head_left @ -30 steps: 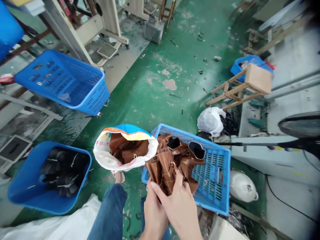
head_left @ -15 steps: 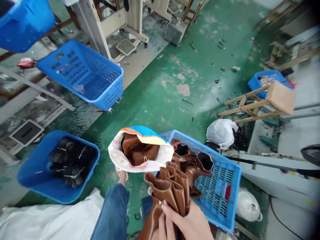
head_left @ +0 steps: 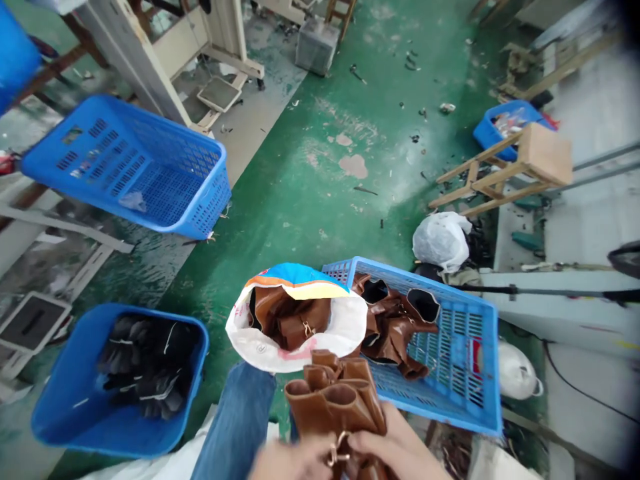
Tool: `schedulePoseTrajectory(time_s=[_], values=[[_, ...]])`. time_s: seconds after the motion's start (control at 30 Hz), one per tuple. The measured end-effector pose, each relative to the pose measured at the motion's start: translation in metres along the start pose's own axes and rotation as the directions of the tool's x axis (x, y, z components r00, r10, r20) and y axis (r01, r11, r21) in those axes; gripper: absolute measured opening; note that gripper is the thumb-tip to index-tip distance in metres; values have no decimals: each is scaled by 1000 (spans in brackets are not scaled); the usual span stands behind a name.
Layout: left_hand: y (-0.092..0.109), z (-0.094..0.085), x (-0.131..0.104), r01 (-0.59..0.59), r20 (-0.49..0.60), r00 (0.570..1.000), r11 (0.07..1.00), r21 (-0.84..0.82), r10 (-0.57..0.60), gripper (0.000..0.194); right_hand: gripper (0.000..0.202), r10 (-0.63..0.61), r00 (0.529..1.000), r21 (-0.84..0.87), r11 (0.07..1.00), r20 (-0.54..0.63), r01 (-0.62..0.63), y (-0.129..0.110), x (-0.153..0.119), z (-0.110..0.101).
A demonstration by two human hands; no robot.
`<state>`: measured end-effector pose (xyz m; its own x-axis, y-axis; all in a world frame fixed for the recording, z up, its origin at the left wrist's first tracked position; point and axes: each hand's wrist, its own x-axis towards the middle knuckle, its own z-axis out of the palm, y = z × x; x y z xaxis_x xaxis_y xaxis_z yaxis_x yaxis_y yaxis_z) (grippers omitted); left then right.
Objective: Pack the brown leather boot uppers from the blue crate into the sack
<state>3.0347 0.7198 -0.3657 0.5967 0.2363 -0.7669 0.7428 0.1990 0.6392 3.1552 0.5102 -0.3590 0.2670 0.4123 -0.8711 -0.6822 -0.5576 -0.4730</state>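
Observation:
A bundle of brown leather pieces (head_left: 333, 400), rolled into open tubes at the top and tied with a gold-coloured tie (head_left: 339, 450), is upright at the bottom centre. My right hand (head_left: 400, 443) grips the bundle from its right side, thumb beside the tie. At the tie's left is my left hand (head_left: 295, 459), smeared by motion, so its fingers do not show clearly. Just beyond the bundle, an open white woven sack (head_left: 250, 347) holds more brown leather pieces (head_left: 300, 320). Right of the sack, a blue plastic crate (head_left: 450, 407) contains similar tied brown bundles (head_left: 387, 333).
At left stand a blue tub (head_left: 60, 413) with tied black bundles and a blue slatted basket (head_left: 190, 147). A wooden stool (head_left: 543, 157) and a white plastic bag (head_left: 440, 240) are on the right. Scraps lie on the green floor (head_left: 280, 193).
My left hand has come into view at the tie. The brown bundle has turned and moved slightly lower, still in my right hand. The camera view has shifted.

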Motion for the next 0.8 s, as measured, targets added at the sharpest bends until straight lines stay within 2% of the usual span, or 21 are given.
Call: schedulePoseTrajectory(time_s=[0.03, 0.1, 0.13, 0.17, 0.2, 0.27, 0.33, 0.37, 0.47, 0.53, 0.67, 0.8], values=[[13, -14, 17, -57, -21, 998, 990, 131, 60, 43, 37, -4, 1000, 43, 999, -26, 5, -9, 3, -4], [36, -32, 64, -190, -69, 967, 878, 439, 244, 42, 32, -4, 996, 90, 996, -91, 12, -29, 15, -13], [46, -34, 93, -246, -50, 947, 817, 522, 317, 46, 31, 0, 993, 115, 993, -115, 13, -38, 24, -18], [54, -33, 125, -310, 28, 931, 748, 586, 363, 54, 32, 8, 993, 147, 989, -121, 10, -46, 35, -22], [59, -29, 156, -356, 101, 918, 686, 635, 384, 55, 35, 22, 994, 187, 982, -105, -2, -51, 49, -25], [68, -23, 213, -392, 209, 910, 579, 715, 357, 33, 42, 71, 996, 260, 964, -49, -55, -53, 81, -28], [74, -26, 253, -338, 208, 931, 494, 801, 299, 17, 41, 124, 992, 291, 949, 9, -122, -46, 114, -26], [77, -32, 266, -285, 170, 945, 454, 844, 278, 21, 39, 153, 988, 297, 942, 39, -157, -41, 129, -25], [85, -57, 279, -134, 36, 962, 349, 928, 272, 32, 25, 242, 963, 301, 915, 122, -268, -32, 167, -19], [89, -67, 276, -100, 14, 960, 296, 950, 280, 33, 20, 268, 948, 299, 903, 173, -310, -35, 190, -15], [97, -65, 276, -120, 45, 954, 241, 963, 297, 33, 25, 252, 946, 278, 911, 206, -304, -44, 245, -12], [102, -62, 289, -139, 66, 951, 227, 964, 301, 31, 29, 249, 963, 255, 930, 102, -267, -29, 295, -26]])
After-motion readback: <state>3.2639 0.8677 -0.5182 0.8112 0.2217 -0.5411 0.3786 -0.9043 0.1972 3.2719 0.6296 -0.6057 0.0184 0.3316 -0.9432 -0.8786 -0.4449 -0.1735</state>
